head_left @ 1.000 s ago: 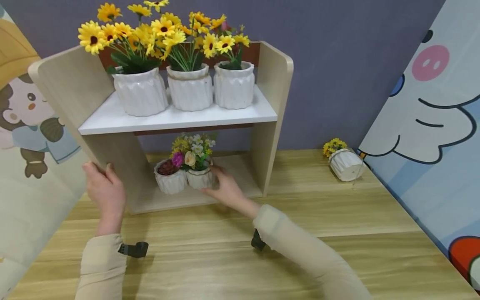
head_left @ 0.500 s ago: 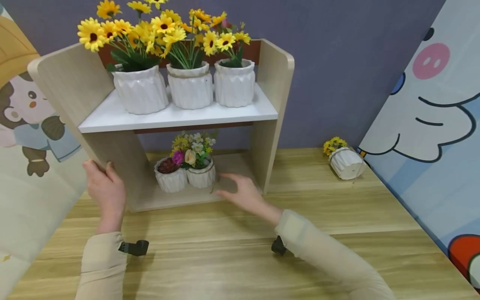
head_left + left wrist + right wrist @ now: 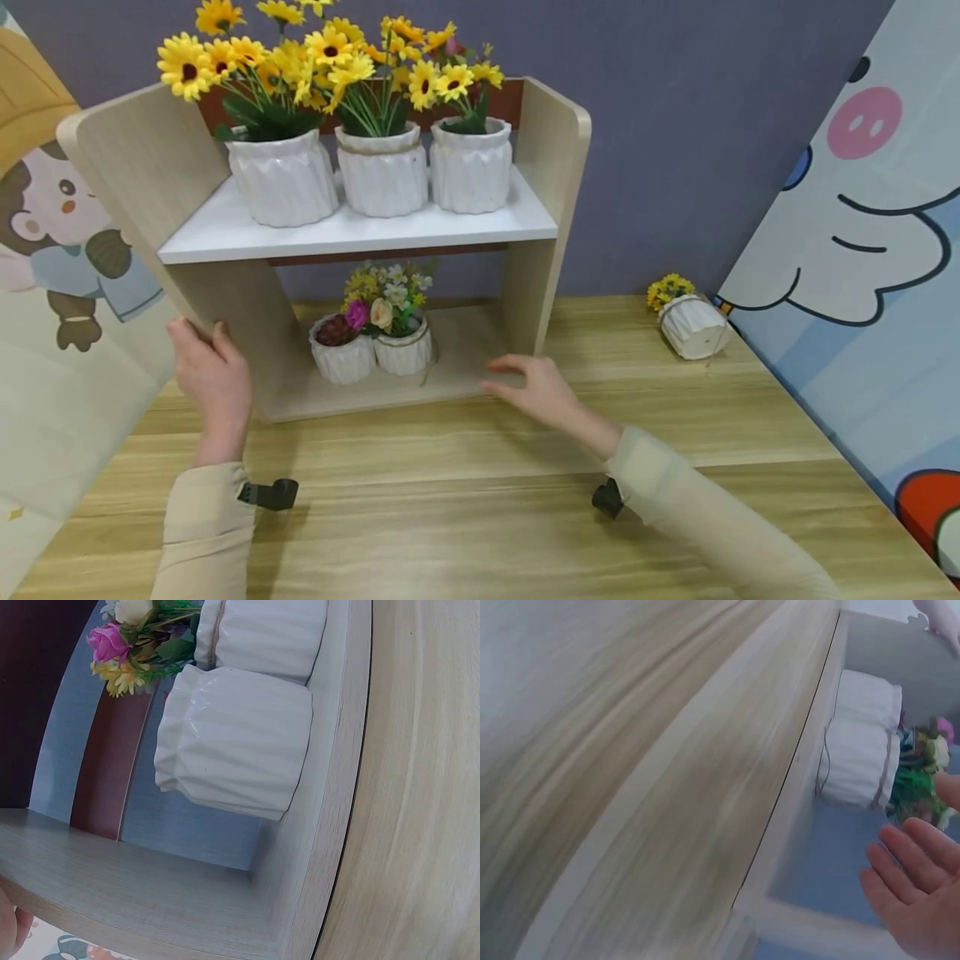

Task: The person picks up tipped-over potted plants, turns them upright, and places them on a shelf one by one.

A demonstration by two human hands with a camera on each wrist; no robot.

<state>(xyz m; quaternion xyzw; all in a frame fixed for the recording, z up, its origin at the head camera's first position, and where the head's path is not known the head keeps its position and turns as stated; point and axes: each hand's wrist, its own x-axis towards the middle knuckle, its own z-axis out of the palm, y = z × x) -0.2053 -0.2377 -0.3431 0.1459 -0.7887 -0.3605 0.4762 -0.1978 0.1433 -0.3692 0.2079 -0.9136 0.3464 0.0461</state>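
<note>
My left hand [image 3: 213, 375] grips the front edge of the left side panel [image 3: 232, 317] of a small wooden shelf [image 3: 360, 243]. On its lower level, side by side, stand a white pot with a dark red succulent [image 3: 342, 361] and a white pot of mixed flowers [image 3: 405, 352] with twine round it. To the right of these pots, my right hand [image 3: 543, 390] is at the shelf's lower front right corner, fingers extended and thumb apart, holding nothing. The right wrist view shows the right hand's spread fingers [image 3: 904, 862] too.
Three white pots of yellow flowers [image 3: 382, 175] stand on the upper level. Another white pot with yellow flowers [image 3: 693, 327] lies tipped over on the wooden table [image 3: 450, 500] at the far right. Walls with cartoon prints flank the table.
My right hand has let go of the mixed-flower pot and moved right, out toward the shelf's right corner. The pot stays beside the succulent. My left hand has stayed in place.
</note>
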